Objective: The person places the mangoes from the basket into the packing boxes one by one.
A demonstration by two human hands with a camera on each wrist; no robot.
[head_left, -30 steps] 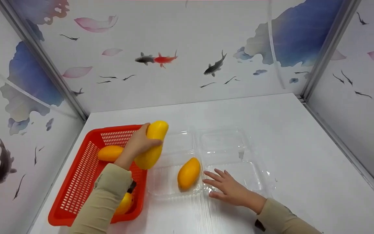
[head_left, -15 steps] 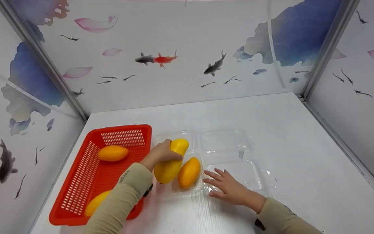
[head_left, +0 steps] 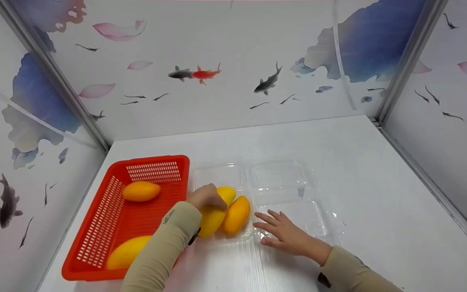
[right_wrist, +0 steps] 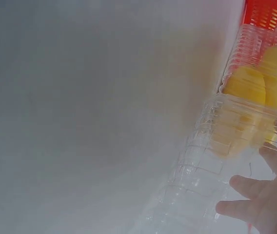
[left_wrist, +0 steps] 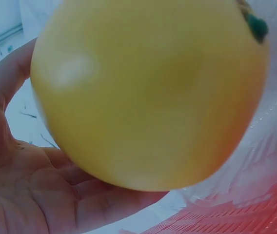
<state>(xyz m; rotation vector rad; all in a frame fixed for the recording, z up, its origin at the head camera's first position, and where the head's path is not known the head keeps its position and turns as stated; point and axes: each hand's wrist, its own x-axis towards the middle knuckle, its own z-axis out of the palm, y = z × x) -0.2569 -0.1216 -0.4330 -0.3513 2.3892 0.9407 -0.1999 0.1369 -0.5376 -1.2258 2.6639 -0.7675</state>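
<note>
In the head view my left hand (head_left: 207, 197) grips a yellow mango (head_left: 212, 220) inside the near left compartment of a clear plastic container (head_left: 217, 174). Beside it, on the right, lies an orange-yellow mango (head_left: 236, 215) in that compartment. The left wrist view shows the held mango (left_wrist: 150, 97) large, with a green stem end and the fingers round its side. My right hand (head_left: 284, 234) has its fingers spread and holds nothing; it is at the container's near right part. In the right wrist view its fingers (right_wrist: 246, 185) appear behind the clear plastic wall (right_wrist: 192, 165).
A red perforated basket (head_left: 91, 227) stands left of the container, with one mango (head_left: 141, 191) at its back and another mango (head_left: 128, 253) at its front, partly behind the left sleeve. A white wall with painted fish (head_left: 233, 101) rises behind the white table (head_left: 363, 174).
My left hand has carried the yellow mango from over the basket's right edge rightward and down into the container, beside the other mango. My right hand has stayed in place.
</note>
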